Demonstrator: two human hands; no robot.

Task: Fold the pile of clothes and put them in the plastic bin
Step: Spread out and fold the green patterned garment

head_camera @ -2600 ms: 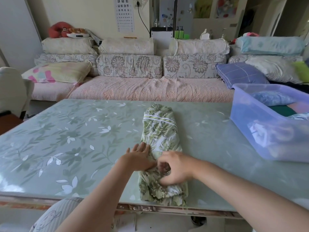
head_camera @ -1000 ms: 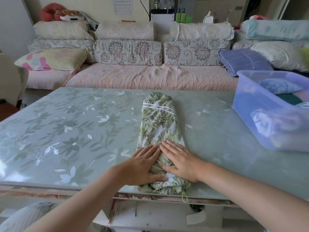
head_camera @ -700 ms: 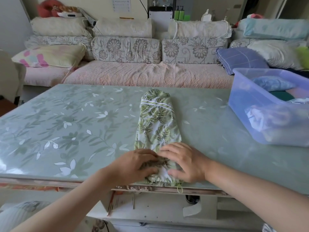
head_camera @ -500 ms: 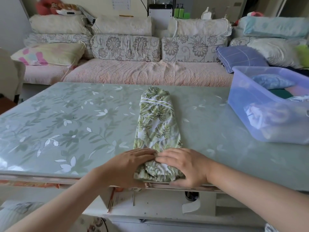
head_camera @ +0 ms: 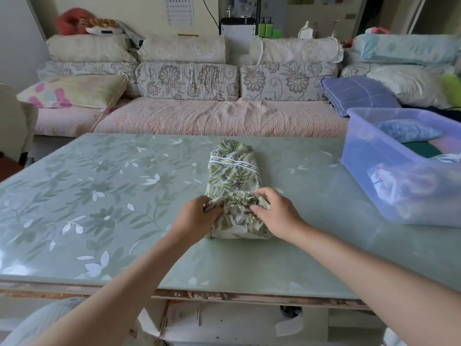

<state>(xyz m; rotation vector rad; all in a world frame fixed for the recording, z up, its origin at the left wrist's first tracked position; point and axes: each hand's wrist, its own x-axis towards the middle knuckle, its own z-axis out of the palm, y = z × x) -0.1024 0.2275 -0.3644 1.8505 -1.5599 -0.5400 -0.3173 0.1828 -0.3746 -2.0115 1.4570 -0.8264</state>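
Leaf-print garment (head_camera: 234, 176), near end doubled over

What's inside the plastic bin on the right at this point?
Inside the plastic bin show a blue fabric bundle, dark green fabric and a pale patterned piece. What lies beneath them is only a blur through the tinted wall.

We see the garment (head_camera: 233, 176) printed with green fern leaves on white, a white band with thin dark stripes across it. The worktop (head_camera: 99, 196) is pale sage — darker green sprigs and white blossoms all over. The plastic bin (head_camera: 374, 176) is see-through lilac-blue. The sofa seat (head_camera: 212, 118) is pink, its back cushions (head_camera: 187, 81) cream with grey-brown flowers.
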